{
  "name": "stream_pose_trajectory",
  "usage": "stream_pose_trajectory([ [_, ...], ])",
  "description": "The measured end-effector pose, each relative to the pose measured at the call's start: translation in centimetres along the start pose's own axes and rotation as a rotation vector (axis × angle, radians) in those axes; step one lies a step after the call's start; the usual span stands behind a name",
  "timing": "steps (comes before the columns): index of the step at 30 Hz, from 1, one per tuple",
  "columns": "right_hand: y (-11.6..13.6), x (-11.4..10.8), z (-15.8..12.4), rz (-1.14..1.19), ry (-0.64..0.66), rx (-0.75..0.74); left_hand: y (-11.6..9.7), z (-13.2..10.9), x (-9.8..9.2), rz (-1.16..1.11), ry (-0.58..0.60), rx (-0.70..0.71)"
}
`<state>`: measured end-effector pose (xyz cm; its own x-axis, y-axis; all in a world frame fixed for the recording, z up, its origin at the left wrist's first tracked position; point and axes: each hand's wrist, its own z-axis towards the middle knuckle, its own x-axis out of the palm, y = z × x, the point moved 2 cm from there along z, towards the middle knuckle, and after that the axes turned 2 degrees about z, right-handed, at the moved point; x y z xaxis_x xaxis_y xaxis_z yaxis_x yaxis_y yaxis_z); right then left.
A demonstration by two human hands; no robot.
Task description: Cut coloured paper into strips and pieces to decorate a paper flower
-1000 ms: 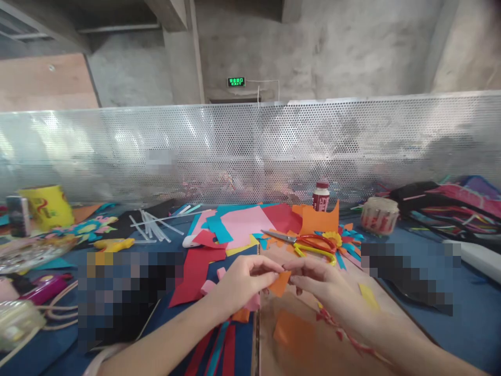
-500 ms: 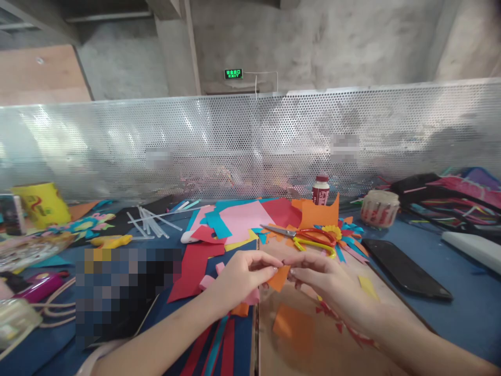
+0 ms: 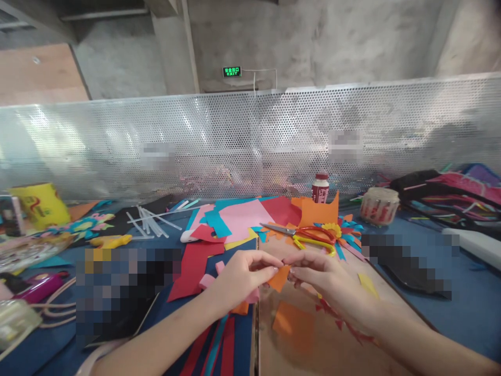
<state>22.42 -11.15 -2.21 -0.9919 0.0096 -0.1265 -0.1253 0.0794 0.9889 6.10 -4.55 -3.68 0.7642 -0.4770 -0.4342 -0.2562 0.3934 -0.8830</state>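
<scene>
Between my two hands is a small orange paper piece (image 3: 278, 280), pinched near its top edge. My left hand (image 3: 246, 271) grips it between thumb and fingertips. The fingertips of my right hand (image 3: 319, 271) close on its right side, meeting those of my left hand. Below them, an orange paper square (image 3: 293, 326) lies on the brown board (image 3: 332, 352). Scissors (image 3: 313, 235) with red and yellow handles rest on the board beyond my hands.
Red paper (image 3: 190, 269), pink paper (image 3: 242, 222) and paper strips lie left of the board. A bottle (image 3: 320, 189) and a jar (image 3: 379, 207) stand behind. Glue sticks (image 3: 151, 222) and a yellow glue gun (image 3: 111, 240) are at left, and a dark phone (image 3: 407, 266) at right.
</scene>
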Motion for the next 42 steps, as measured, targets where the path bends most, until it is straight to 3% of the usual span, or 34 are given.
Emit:
stream_pose_trajectory([
  [10, -0.2, 0.0, 0.3, -0.012, 0.000, -0.059, -0.1, -0.2, 0.2, 0.002, 0.007, -0.024],
  [16, -1.1, 0.0, 0.7, 0.015, 0.017, -0.025, -0.5, -0.6, 0.6, -0.047, 0.096, -0.088],
  [22, -2.4, -0.3, 1.5, 0.081, 0.008, -0.083, -0.5, -0.8, 0.8, -0.095, 0.146, -0.078],
  [29, -2.6, -0.4, 1.8, -0.005, -0.017, -0.149, -0.6, -0.6, 0.6, 0.020, 0.112, -0.082],
  [33, -2.7, -0.2, 1.8, -0.014, -0.063, -0.235, -0.1, -0.2, 0.6, -0.034, 0.065, -0.044],
  [37, -3.4, 0.5, 1.7, 0.034, -0.053, -0.166, 0.2, -0.1, 0.5, -0.167, 0.041, 0.000],
  [42, -3.7, 1.5, 1.2, 0.143, -0.036, -0.124, 0.2, -0.2, 0.5, -0.198, -0.020, -0.047],
])
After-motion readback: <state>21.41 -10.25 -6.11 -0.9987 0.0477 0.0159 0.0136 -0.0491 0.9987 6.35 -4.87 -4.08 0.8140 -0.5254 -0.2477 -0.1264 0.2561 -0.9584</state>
